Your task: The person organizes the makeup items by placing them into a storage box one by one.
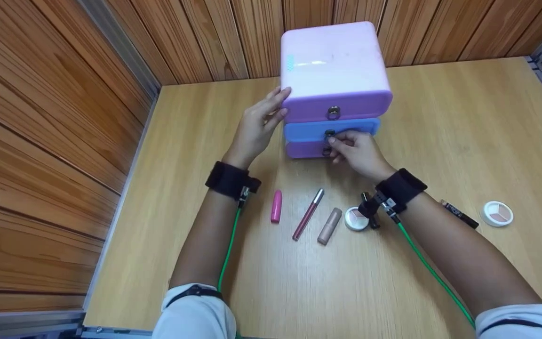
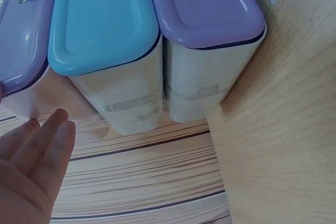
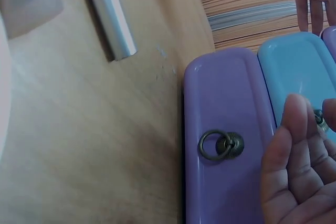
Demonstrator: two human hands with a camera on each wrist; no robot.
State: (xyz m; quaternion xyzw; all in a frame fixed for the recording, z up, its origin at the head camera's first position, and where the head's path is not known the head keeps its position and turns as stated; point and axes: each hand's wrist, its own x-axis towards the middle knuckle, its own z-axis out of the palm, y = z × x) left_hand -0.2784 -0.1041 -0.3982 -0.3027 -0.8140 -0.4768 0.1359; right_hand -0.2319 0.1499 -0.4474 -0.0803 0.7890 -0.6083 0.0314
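Note:
A small drawer box [image 1: 334,61] with a pink top stands at the back of the wooden table [image 1: 464,141]. It has a purple top drawer [image 1: 341,106], a blue middle drawer [image 1: 308,129] and a purple bottom drawer [image 1: 306,149]. My left hand [image 1: 271,110] lies flat against the box's left side with straight fingers [image 2: 37,156]. At the front, my right hand [image 1: 339,139] pinches the blue drawer's ring pull; its fingertips [image 3: 296,114] partly hide that ring. The bottom drawer's ring [image 3: 218,145] hangs free. All three drawers look closed.
Cosmetics lie in a row in front of the box: a pink lipstick [image 1: 276,206], a lip gloss tube [image 1: 307,214], a beige tube [image 1: 330,226], a round compact [image 1: 356,218], a black pencil [image 1: 459,214] and a second compact [image 1: 497,213]. Wooden walls enclose the table at the left and back.

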